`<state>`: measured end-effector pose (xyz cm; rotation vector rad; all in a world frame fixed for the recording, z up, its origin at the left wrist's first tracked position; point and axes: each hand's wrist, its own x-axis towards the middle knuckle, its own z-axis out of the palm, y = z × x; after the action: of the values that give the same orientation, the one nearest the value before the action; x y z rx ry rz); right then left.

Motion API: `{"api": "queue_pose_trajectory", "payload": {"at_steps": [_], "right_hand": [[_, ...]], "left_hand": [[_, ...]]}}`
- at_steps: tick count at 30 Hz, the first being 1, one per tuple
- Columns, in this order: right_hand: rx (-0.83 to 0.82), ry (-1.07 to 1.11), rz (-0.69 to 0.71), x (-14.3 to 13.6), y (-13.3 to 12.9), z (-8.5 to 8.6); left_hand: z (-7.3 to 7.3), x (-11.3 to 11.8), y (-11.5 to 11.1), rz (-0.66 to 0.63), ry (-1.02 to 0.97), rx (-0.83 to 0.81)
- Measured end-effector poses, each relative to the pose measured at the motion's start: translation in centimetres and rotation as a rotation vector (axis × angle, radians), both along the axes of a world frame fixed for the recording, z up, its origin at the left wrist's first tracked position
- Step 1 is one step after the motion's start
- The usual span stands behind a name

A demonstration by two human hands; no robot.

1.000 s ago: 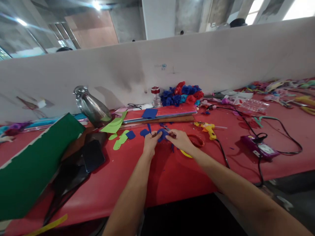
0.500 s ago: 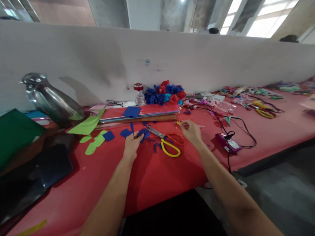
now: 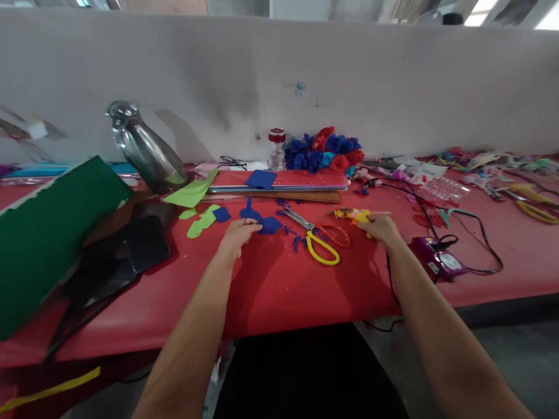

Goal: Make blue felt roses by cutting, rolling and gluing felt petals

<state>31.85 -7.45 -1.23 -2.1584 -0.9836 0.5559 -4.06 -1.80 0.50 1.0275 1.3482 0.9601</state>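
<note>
My left hand (image 3: 240,231) is closed, its thumb and fingers pinching a dark blue cut petal piece (image 3: 269,225) just above the red-covered table. Another bit of blue material (image 3: 248,210) stands up behind the fingers. My right hand (image 3: 381,228) is wrapped round the handle of a yellow hot glue gun (image 3: 354,215), whose nozzle points left and from whose back a pale glue stick juts out. Between the hands lie scissors (image 3: 322,247) with one yellow and one red handle, blades slightly apart. Blue scraps (image 3: 296,240) are scattered by the blades.
Behind are stacked sheets (image 3: 301,180), blue and red flowers (image 3: 323,150), a red-lidded jar (image 3: 276,152) and a steel jug (image 3: 151,154). Green pieces (image 3: 203,221), a phone (image 3: 147,243) and a green board (image 3: 52,233) lie left. A purple power box (image 3: 439,259) with cables stands right.
The view has turned left and down. My right hand has moved back to the glue gun's handle, and more of the gun now shows. My left hand still pinches the blue piece.
</note>
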Motion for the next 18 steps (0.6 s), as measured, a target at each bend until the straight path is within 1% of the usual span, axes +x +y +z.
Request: {"api": "queue_pose_trajectory", "payload": {"at_steps": [2,4,5,7,9,11,13,16,18], "right_hand": [[0.087,0.125,-0.015,-0.4,-0.5,0.3],[0.14,0.202,0.036,-1.3,-1.3,1.0],[0.171,0.261,0.085,-1.9,-1.8,1.5],[0.264,0.466,0.247,-3.7,-2.8,2.7],[0.302,0.559,0.35,-6.0,-3.7,3.8],[0.263,0.586,0.416,-8.5,-4.4,4.5],[0.199,0.561,0.495,-11.0,-4.8,4.6],[0.109,0.49,0.594,-14.0,-5.0,4.1],[0.062,0.416,0.621,-15.4,-4.9,3.5]], "left_hand": [[-0.2,-0.9,-0.3,-0.005,0.03,-0.031],[-0.5,-1.4,-0.5,-0.039,0.052,-0.038],[-0.6,-1.5,-0.6,-0.061,0.057,-0.032],[-0.7,-1.4,-0.9,-0.082,0.052,0.001],[-0.8,-1.1,-1.0,-0.061,0.047,0.045],[-0.8,-0.9,-1.2,-0.033,0.052,0.055],[-0.8,-0.8,-1.2,-0.004,0.07,0.045],[-0.7,-0.9,-1.3,0.03,0.127,0.028],[-0.7,-1.0,-1.3,0.037,0.167,0.023]]}}
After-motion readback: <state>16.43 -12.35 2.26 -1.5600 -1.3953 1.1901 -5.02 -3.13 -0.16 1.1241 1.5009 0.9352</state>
